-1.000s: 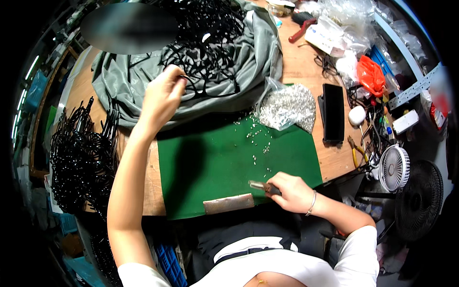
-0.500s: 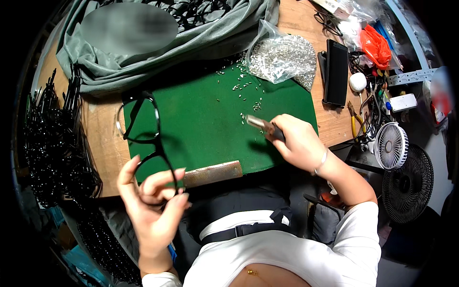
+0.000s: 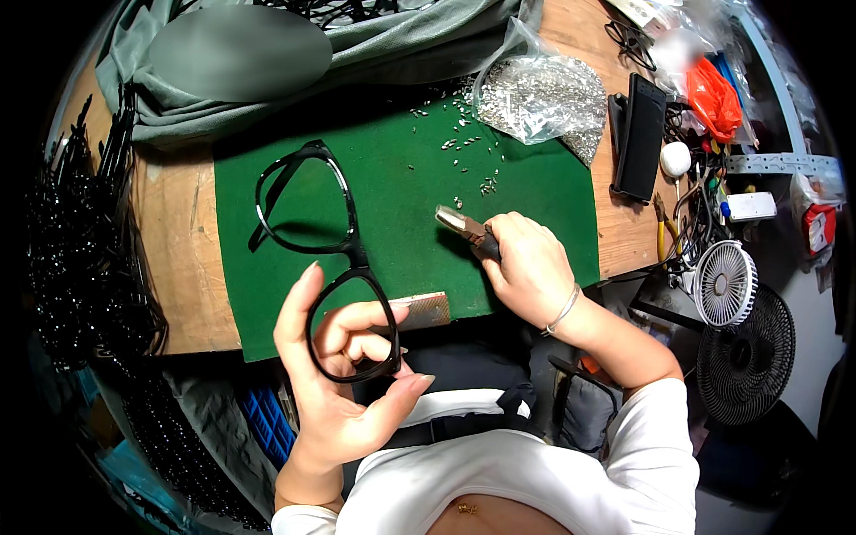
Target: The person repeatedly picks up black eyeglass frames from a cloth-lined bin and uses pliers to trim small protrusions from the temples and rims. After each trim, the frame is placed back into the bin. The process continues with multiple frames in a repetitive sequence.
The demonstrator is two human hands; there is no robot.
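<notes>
My left hand [image 3: 325, 415] pinches a black eyeglass frame [image 3: 355, 254] by its lower rim, holding it tilted over the near left part of the green mat [image 3: 401, 196]. One folded temple shows behind the upper rim. My right hand [image 3: 532, 275] is closed around pliers [image 3: 464, 226], whose metal jaws point up and left over the mat. The handles are mostly hidden in the fist. Small silvery metal pieces [image 3: 489, 186] lie scattered just beyond the jaws. A clear plastic bag [image 3: 526, 102] full of them rests at the mat's far right.
A textured metal strip [image 3: 432, 309] lies at the mat's near edge. Bundled black frame parts [image 3: 85, 259] hang at the left. Grey cloth [image 3: 383, 58] covers the far side. At the right are a black phone [image 3: 640, 134], yellow-handled pliers [image 3: 662, 232] and a white fan [image 3: 724, 283].
My left hand has moved right with the eyeglass frame, which now shows more face-on. The right hand with the pliers has shifted slightly left. The whole view has moved a little.
</notes>
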